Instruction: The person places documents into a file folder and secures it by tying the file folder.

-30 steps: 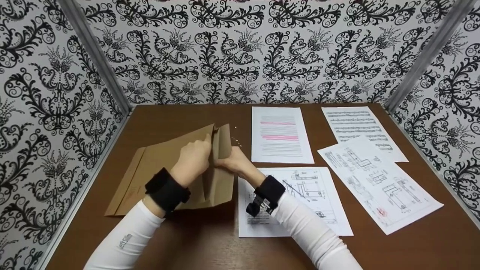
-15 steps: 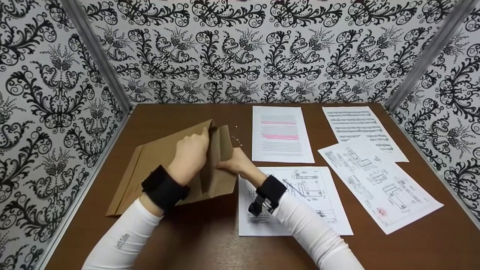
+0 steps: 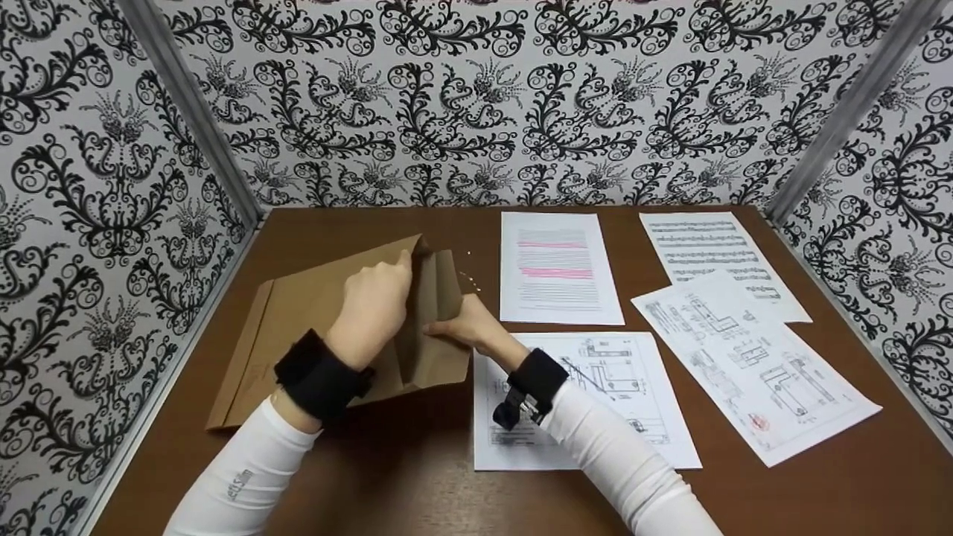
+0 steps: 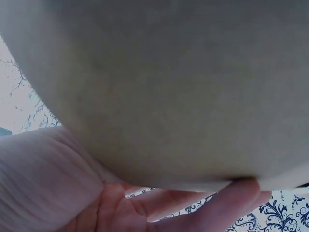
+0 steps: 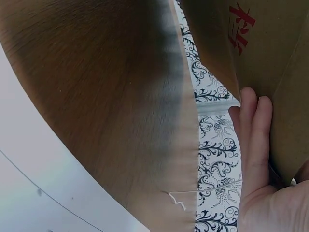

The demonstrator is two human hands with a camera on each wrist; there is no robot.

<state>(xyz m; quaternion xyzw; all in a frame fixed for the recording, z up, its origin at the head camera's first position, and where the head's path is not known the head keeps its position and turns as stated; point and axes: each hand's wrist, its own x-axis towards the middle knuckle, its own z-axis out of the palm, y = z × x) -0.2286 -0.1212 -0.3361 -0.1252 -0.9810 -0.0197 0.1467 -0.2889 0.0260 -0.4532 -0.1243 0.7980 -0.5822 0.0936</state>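
Observation:
A large brown paper envelope [image 3: 320,320] is tilted up at its right end, where its mouth gapes toward the right. My left hand [image 3: 374,298] grips the upper panel at the mouth, its index fingertip right at the edge. In the left wrist view, a blurred brownish surface fills most of the picture, with left-hand fingers [image 4: 231,203] along its lower edge. My right hand [image 3: 469,324] pinches the flap, thumb on the inner face and fingers behind. The right wrist view has those fingers [image 5: 258,130] against the envelope's outside, below red printed marks [image 5: 241,29].
To the right lie a sheet with pink highlighting [image 3: 558,268], a music sheet [image 3: 707,242] and a drawing sheet [image 3: 759,365]. Another drawing sheet [image 3: 588,439] lies under my right forearm. A thin white string [image 5: 178,199] hangs near the right hand. Patterned walls [image 3: 476,104] enclose the table [image 3: 417,476].
My left hand has moved a little to the left with the upper panel, and the envelope's mouth gapes wider. My right hand stays nearly in place on the flap.

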